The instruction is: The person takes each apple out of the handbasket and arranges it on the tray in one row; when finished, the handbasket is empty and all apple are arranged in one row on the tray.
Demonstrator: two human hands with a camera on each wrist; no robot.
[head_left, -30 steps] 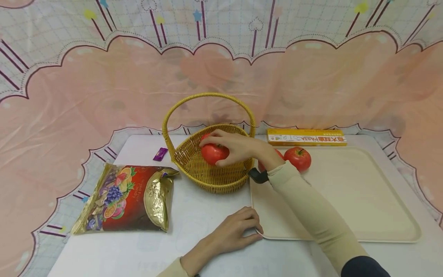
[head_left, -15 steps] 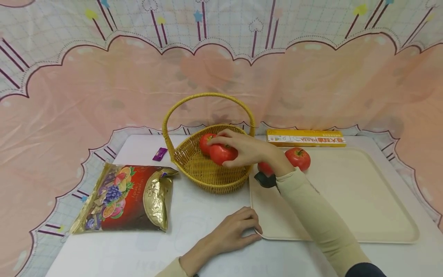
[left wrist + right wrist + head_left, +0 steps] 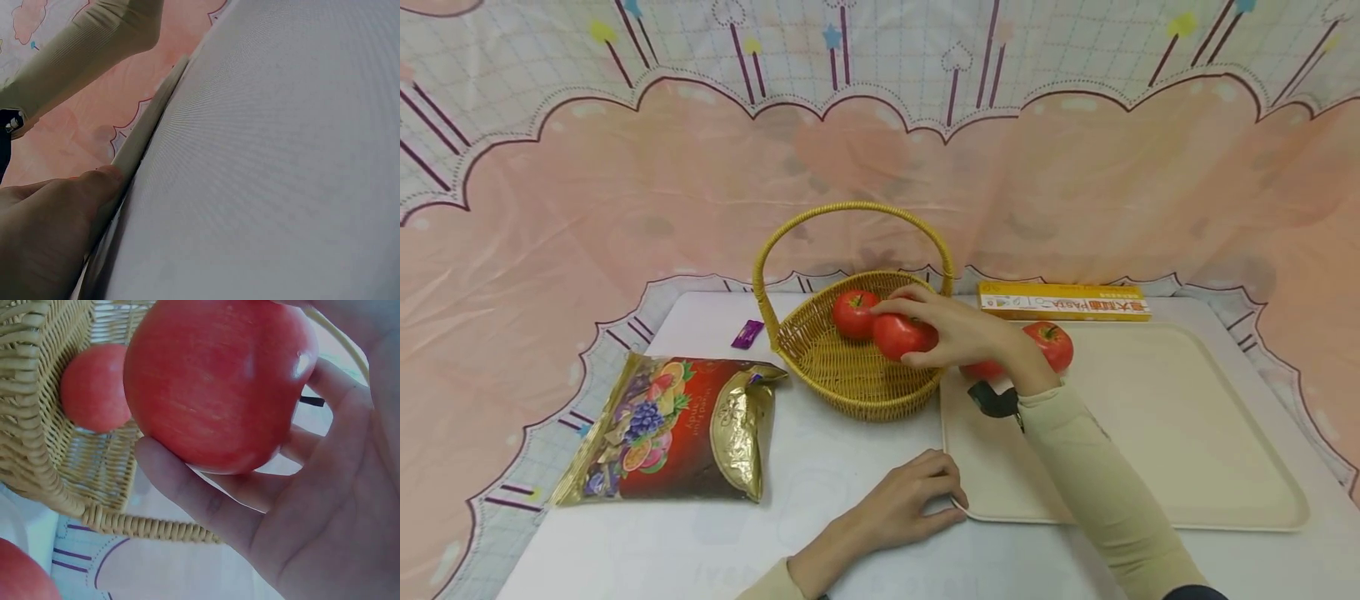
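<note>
My right hand (image 3: 964, 332) grips a red apple (image 3: 904, 337) over the right side of a yellow wicker basket (image 3: 859, 407). Fingers and thumb curve round this apple, its dark stem towards the palm in the right wrist view. Inside the basket lies a second red apple (image 3: 854, 314), just left of the held one. Two more apples are on the beige tray (image 3: 1157, 433): one (image 3: 1051, 344) in plain sight, the other (image 3: 982, 369) partly covered by the right hand and wrist. My left hand (image 3: 904, 498) holds the tray's near left corner, a fingertip on the rim in the left wrist view.
A tall handle (image 3: 853, 205) arches over the basket. A bag of candy (image 3: 677, 429) lies on the left, with one purple wrapped candy (image 3: 747, 334) behind it. Behind the tray is a long yellow pasta box (image 3: 1063, 302), close to the patterned cloth backdrop (image 3: 880, 183).
My right hand has moved right with its apple, away from the apple in the basket, which now shows fully. The left hand has stayed at the tray corner.
</note>
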